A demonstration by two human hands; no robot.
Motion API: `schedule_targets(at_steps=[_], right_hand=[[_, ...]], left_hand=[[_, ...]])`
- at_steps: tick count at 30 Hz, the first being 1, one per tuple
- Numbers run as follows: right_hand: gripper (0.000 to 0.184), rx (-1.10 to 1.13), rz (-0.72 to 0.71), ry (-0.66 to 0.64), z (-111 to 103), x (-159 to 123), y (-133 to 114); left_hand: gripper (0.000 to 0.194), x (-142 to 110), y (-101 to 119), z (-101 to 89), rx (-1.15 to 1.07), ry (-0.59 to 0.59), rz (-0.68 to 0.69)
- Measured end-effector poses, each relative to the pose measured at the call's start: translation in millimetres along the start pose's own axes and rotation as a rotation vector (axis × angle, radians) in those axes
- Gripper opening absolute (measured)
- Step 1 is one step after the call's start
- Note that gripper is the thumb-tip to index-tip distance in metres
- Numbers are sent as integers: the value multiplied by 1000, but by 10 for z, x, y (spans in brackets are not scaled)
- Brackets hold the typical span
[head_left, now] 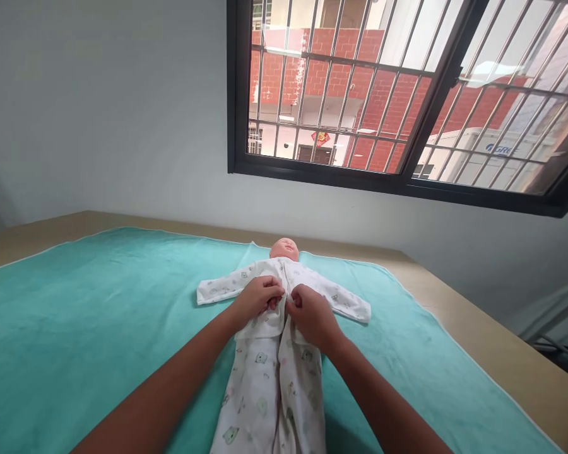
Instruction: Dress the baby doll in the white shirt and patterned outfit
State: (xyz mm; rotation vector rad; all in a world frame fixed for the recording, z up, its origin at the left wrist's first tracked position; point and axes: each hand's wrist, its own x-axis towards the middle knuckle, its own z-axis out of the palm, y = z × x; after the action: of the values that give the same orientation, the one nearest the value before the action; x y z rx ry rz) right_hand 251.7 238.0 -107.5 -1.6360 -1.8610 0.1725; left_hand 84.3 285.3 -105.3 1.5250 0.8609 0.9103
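Observation:
A baby doll (284, 249) lies on its back, head away from me, dressed in a white baby shirt (221, 287) with small printed figures. Its sleeves stretch out to both sides. Below the shirt are matching white baby pants (260, 378) printed with green bears. At the front opening of the shirt, my left hand (260, 299) pinches the left edge. Close beside it, my right hand (312, 315) has its fingers curled on the right edge. The fingertips almost meet at chest height, and any fastener between them is too small to make out.
A turquoise blanket (99, 328) covers most of the wooden table (492, 328) under the doll. Behind stands a pale wall (123, 113) with a black-framed, barred window (322, 170). Dark items (561, 353) sit past the table's right edge.

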Motion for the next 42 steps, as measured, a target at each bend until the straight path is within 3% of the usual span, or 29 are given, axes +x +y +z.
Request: schedule_targets(at_steps=[6,10,15,20,26,36,42], right_hand=[[23,292,41,-106,-40,114,161],[33,600,189,-177,-66,158,249],[35,934,238,-230,-136,139,170],[33,915,229,-253,-70,96,54],[32,958,196,-266,21,61,119],[27,1119,250,-307,29,52,172],[20,1158,205,-339,-5,50,186]], left_hand=[[20,3,-1,15,-5,-9,-16],[24,14,-11,4,7,-5,-16],[27,-22,46,24,-47,-8,-26],[28,-51,108,60,-77,-17,-28],[28,-20,92,47,-91,-28,-41],[27,13,57,92,75,-1,-69],[27,-6,96,68,73,-39,-52]])
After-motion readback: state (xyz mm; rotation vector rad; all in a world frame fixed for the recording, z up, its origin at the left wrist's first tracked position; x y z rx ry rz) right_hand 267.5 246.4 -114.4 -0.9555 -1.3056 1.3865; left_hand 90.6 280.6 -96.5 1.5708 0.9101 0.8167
